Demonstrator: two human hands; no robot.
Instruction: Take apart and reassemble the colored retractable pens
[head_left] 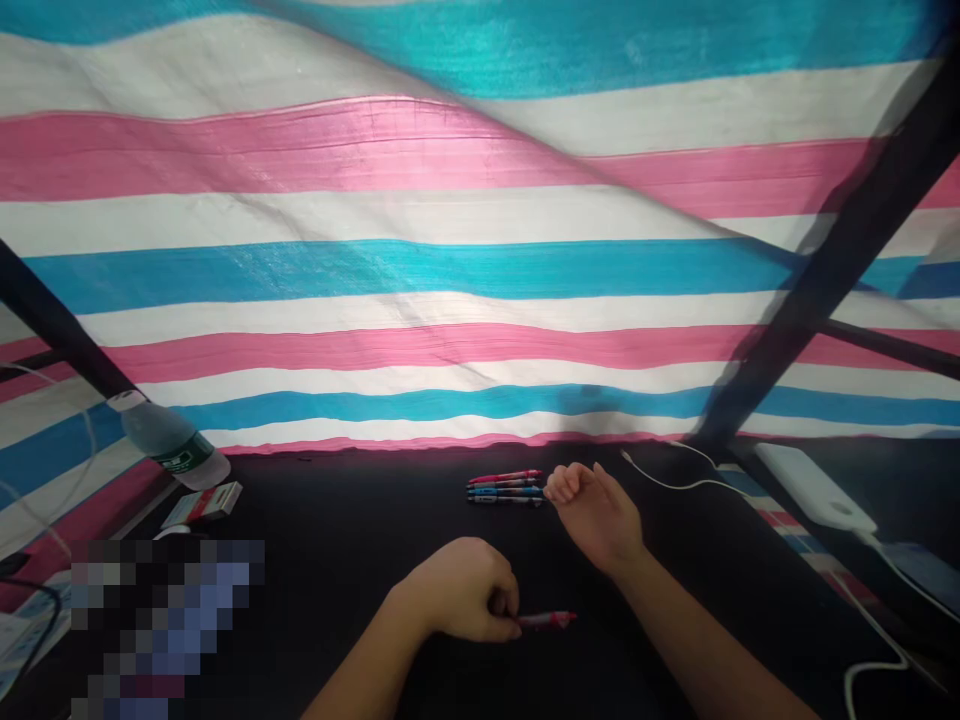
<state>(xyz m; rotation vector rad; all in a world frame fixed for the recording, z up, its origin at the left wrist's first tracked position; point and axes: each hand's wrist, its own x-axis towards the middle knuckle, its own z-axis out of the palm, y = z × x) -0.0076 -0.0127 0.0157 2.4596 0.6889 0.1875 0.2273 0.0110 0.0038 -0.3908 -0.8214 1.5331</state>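
My left hand (463, 590) is curled closed on a red pen (546, 620) that lies low over the black table surface (337, 520), its tip pointing right. My right hand (592, 510) reaches forward with its fingers curled, right beside a small row of several pens (504, 487), red and blue, lying side by side near the table's far edge. Whether the right fingers grip one of those pens is hidden by the hand itself.
A plastic water bottle (171, 442) lies on its side at the far left, next to a small red-and-white box (204, 502). A white power bank (814, 486) with white cables (675, 480) sits at right. A striped pink, blue and white tarp (450, 250) hangs behind.
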